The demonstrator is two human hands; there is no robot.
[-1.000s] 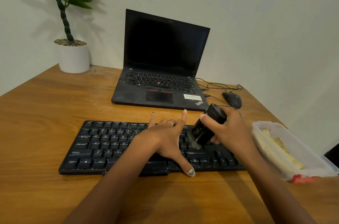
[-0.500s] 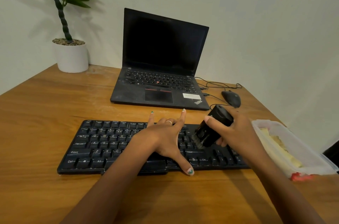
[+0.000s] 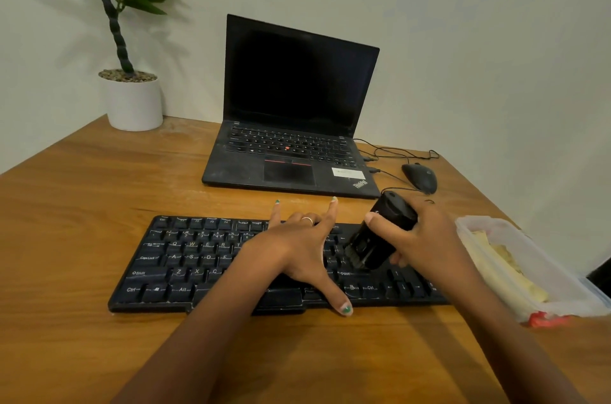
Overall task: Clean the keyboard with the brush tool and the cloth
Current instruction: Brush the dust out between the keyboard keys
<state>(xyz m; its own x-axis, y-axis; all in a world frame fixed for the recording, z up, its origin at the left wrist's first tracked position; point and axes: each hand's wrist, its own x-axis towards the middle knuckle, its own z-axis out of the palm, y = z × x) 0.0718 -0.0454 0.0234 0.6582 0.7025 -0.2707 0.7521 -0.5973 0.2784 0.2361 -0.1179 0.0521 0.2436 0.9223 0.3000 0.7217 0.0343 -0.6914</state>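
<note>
A black keyboard (image 3: pixel 185 264) lies flat on the wooden desk in front of me. My left hand (image 3: pixel 297 251) rests on its middle with fingers spread and straight, pressing it down. My right hand (image 3: pixel 420 245) grips a stubby black brush tool (image 3: pixel 380 231), tilted with its bristle end down on the keys at the keyboard's right part. A yellow cloth (image 3: pixel 506 268) lies inside a clear plastic container (image 3: pixel 542 271) to the right of the keyboard.
An open black laptop (image 3: pixel 291 126) stands behind the keyboard. A black mouse (image 3: pixel 420 177) with cables lies to the laptop's right. A potted plant (image 3: pixel 132 99) stands at the back left corner. The desk's right edge runs just past the container.
My right hand has drawn the brush tool a little to the right and back across the keys, then down toward me again. My left hand stays in place on the keyboard.
</note>
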